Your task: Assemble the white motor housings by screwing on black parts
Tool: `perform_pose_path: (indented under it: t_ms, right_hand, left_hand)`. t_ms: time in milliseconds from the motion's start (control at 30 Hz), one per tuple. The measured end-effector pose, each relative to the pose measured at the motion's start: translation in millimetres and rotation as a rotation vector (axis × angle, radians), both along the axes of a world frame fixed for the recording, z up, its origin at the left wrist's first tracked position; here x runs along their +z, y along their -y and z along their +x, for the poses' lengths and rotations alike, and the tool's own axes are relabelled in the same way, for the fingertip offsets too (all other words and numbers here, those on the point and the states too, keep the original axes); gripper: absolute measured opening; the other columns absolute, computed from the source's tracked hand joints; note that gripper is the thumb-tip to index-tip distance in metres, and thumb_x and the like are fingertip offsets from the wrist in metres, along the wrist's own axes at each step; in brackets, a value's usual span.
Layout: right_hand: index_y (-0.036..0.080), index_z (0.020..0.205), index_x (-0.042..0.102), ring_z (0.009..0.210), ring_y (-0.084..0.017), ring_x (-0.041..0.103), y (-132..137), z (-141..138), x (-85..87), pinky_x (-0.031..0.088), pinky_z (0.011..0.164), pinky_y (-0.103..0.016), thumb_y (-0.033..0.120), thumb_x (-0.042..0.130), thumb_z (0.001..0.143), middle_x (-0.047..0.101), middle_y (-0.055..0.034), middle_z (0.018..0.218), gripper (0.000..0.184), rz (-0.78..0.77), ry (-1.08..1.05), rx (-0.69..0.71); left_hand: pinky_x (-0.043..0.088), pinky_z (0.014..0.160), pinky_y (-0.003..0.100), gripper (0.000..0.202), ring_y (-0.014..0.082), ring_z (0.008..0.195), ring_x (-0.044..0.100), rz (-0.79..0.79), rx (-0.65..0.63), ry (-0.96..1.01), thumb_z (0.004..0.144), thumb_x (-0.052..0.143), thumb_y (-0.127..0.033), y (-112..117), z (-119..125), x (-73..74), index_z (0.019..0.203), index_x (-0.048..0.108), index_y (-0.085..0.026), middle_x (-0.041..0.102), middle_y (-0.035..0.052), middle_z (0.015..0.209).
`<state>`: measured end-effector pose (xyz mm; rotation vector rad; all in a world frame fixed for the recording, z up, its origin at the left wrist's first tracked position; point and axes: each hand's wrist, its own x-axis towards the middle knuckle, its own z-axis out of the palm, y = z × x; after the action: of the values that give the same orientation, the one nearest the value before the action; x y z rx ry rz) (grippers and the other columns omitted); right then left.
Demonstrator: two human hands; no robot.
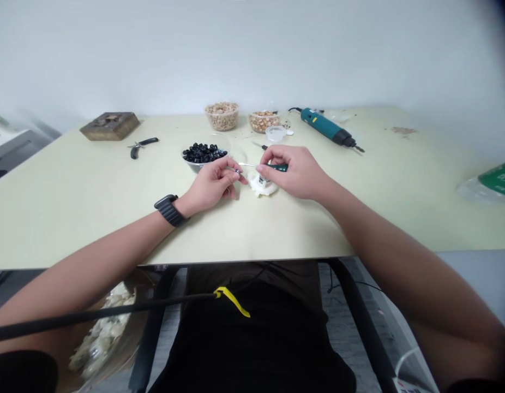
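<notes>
My left hand (211, 184) pinches a small dark bead (238, 171) between thumb and fingertips, just above the table. My right hand (298, 172) is closed on a green-handled tool (279, 167) with a thin metal shaft, whose tip points left toward the bead. Whether the tip touches the bead is too small to tell. Below my right fingers lies a crumpled white tissue (261, 189), with a small whitish container (262, 180) on it, partly hidden. Behind my left hand stands a clear bowl of shiny black beads (204, 154).
Two clear tubs of tan pieces (222, 117) and brown pieces (264, 121) stand near the wall. A teal rotary drill (326, 127) lies at back right, pliers (141, 146) and a wooden block (110, 126) at left. A green-labelled bottle (496, 180) is far right. A black cable (113, 312) crosses my lap.
</notes>
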<state>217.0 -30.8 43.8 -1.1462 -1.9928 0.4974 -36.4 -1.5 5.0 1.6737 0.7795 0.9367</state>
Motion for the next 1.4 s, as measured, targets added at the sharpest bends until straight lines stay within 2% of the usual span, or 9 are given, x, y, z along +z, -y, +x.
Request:
perform_pose_path:
  t_ms: [333,667,767,867,967,1100,1200,1400]
  right_hand:
    - [0.021,0.084,0.072,0.071,-0.016,0.052,3,-1,0.5,0.036,0.070,-0.033,0.034,0.075,0.090,0.064,0.0017,0.073,0.015,0.003,0.019,0.058]
    - [0.021,0.083,0.071,0.067,-0.014,0.049,2,-2,-1.5,0.034,0.067,-0.032,0.034,0.075,0.090,0.060,0.0033,0.069,0.016,-0.010,0.032,0.077]
    - [0.021,0.082,0.070,0.064,-0.013,0.046,2,-4,-1.5,0.034,0.066,-0.032,0.034,0.075,0.090,0.058,0.0047,0.065,0.016,-0.045,0.032,0.084]
    - [0.020,0.081,0.073,0.065,-0.013,0.049,3,-5,-0.1,0.035,0.066,-0.032,0.035,0.073,0.091,0.063,0.0029,0.068,0.019,-0.101,0.018,0.102]
    - [0.019,0.082,0.078,0.063,-0.012,0.048,4,-6,2.7,0.034,0.062,-0.032,0.037,0.071,0.094,0.067,0.0013,0.069,0.023,-0.179,-0.001,0.134]
    - [0.019,0.086,0.082,0.058,-0.011,0.046,5,-6,4.8,0.031,0.058,-0.030,0.042,0.069,0.100,0.064,0.0016,0.066,0.030,-0.258,-0.020,0.151]
    - [0.019,0.086,0.081,0.061,-0.012,0.050,8,-8,4.1,0.034,0.061,-0.031,0.040,0.068,0.100,0.068,0.0004,0.069,0.029,-0.204,0.006,0.161]
    - [0.019,0.087,0.080,0.071,-0.016,0.057,16,-12,1.9,0.040,0.074,-0.033,0.036,0.065,0.100,0.075,-0.0021,0.077,0.026,0.058,0.128,0.160]
  left_hand:
    - [0.057,0.050,0.023,0.031,0.0099,0.050,0.069,-0.055,-0.002,0.059,0.097,0.085,-0.032,3,1,1.2,0.098,0.058,-0.019,0.083,0.0067,0.091]
    - [0.056,0.049,0.023,0.038,0.0094,0.048,0.067,-0.044,-0.007,0.079,0.091,0.090,-0.035,6,2,3.1,0.095,0.055,-0.021,0.082,0.0038,0.088]
    - [0.054,0.046,0.024,0.039,0.0103,0.048,0.065,0.011,0.018,0.069,0.090,0.091,-0.038,6,4,2.1,0.093,0.055,-0.022,0.081,0.0026,0.085]
    - [0.051,0.042,0.025,0.039,0.0114,0.050,0.062,0.121,0.082,0.049,0.091,0.090,-0.038,8,5,-0.2,0.090,0.054,-0.024,0.077,0.0008,0.080]
    - [0.052,0.045,0.027,0.031,0.0119,0.053,0.062,0.251,0.158,0.028,0.095,0.084,-0.033,9,5,-2.8,0.089,0.054,-0.024,0.077,0.0013,0.083]
    - [0.052,0.051,0.027,0.020,0.0120,0.058,0.066,0.390,0.247,-0.071,0.098,0.074,-0.026,12,2,-4.4,0.090,0.056,-0.024,0.080,0.0025,0.090]
    - [0.050,0.052,0.027,0.020,0.0110,0.055,0.064,0.434,0.275,-0.106,0.096,0.073,-0.023,13,0,-4.0,0.088,0.054,-0.023,0.078,0.0012,0.086]
    - [0.045,0.047,0.027,0.025,0.0123,0.048,0.060,0.379,0.218,-0.096,0.091,0.073,-0.021,14,-2,-0.8,0.083,0.050,-0.025,0.069,-0.0018,0.070]
